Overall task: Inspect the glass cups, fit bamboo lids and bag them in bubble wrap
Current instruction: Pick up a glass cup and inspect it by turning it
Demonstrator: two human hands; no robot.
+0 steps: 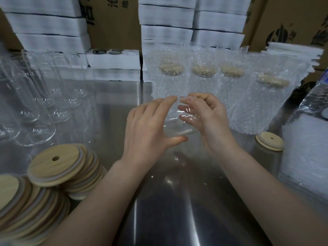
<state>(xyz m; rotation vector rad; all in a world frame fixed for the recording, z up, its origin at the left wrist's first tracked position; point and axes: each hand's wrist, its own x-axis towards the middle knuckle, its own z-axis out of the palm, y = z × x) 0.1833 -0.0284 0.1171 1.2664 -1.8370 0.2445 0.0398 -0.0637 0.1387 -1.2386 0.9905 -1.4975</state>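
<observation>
between both hands, a glass cup

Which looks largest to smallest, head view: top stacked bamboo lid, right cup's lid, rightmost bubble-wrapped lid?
1. Top round bamboo lid, left stack (nearest).
2=3. Bamboo lid on right glass cup; rightmost bubble-wrapped lid: look alike.

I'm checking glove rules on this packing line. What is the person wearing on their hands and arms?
Nothing shows on them. The left hand and right hand are ungloved, with no ring visible on the fingers in view. The left forearm and right forearm are bare to the frame's edge: no sleeve, watch or bracelet in sight.
</observation>
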